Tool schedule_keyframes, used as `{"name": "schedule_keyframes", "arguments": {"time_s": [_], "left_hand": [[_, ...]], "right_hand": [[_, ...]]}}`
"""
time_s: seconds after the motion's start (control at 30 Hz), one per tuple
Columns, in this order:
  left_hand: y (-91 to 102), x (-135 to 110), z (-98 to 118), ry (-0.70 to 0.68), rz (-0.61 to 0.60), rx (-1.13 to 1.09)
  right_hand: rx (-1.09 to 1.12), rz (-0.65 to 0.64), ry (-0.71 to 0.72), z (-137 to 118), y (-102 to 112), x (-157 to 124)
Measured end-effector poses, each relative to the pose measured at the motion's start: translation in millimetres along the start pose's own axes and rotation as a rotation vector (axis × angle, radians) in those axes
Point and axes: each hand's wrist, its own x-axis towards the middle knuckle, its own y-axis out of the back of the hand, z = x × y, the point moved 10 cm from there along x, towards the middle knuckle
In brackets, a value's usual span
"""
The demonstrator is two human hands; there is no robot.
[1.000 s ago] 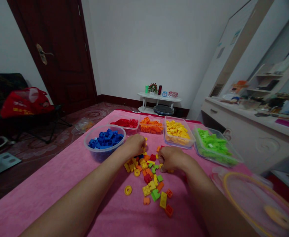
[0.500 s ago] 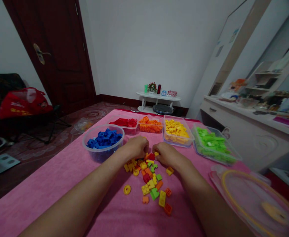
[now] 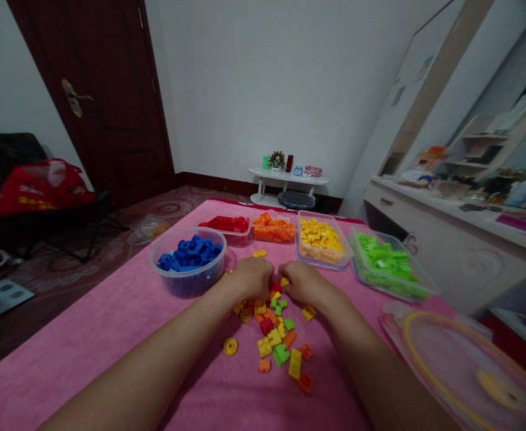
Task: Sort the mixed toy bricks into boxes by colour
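My left hand (image 3: 252, 278) and my right hand (image 3: 302, 281) rest side by side on a heap of loose mixed bricks (image 3: 277, 334) in the middle of the pink cloth (image 3: 92, 335). Both hands are curled with the fingers turned down into the bricks, so what they grip is hidden. The two hands nearly touch over a red brick (image 3: 275, 288). Behind them stand a round bowl of blue bricks (image 3: 188, 258) and tubs of red bricks (image 3: 227, 225), orange bricks (image 3: 273, 228), yellow bricks (image 3: 322, 237) and green bricks (image 3: 388, 261).
A clear lid with a yellow rim (image 3: 464, 371) lies at the right front edge. A yellow wheel piece (image 3: 230, 345) sits apart from the heap. A white dresser (image 3: 451, 239) stands to the right, a chair with a red bag (image 3: 38, 185) to the left.
My left hand has slid nearer and to the right over the heap. My right hand has moved left, so the two hands now meet above the bricks.
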Motion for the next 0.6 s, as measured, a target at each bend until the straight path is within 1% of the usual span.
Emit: {"name": "schedule_keyframes", "arguments": {"time_s": [0.23, 0.33, 0.4, 0.47, 0.5, 0.57, 0.6], "left_hand": [[1.0, -3, 1, -0.004, -0.013, 0.017], [11.0, -4, -6, 0.025, 0.032, -0.047], [25.2, -5, -16, 0.060, 0.120, -0.141], [43.1, -6, -26, 0.077, 0.232, -0.254], [52.8, -7, -30, 0.073, 0.292, -0.312], [71.5, -12, -36, 0.065, 0.408, -0.424], [80.3, -15, -39, 0.062, 0.469, -0.478]], "right_hand": [[0.038, 0.002, -0.009, 3, -1, 1], [0.118, 0.060, -0.016, 9, 11, 1], [0.236, 0.153, -0.028, 13, 25, 2], [0.454, 0.294, -0.053, 19, 44, 1], [0.619, 0.360, -0.070, 23, 51, 0], [1.042, 0.430, -0.103, 30, 54, -1], [1.274, 0.428, -0.119, 31, 49, 0]]}}
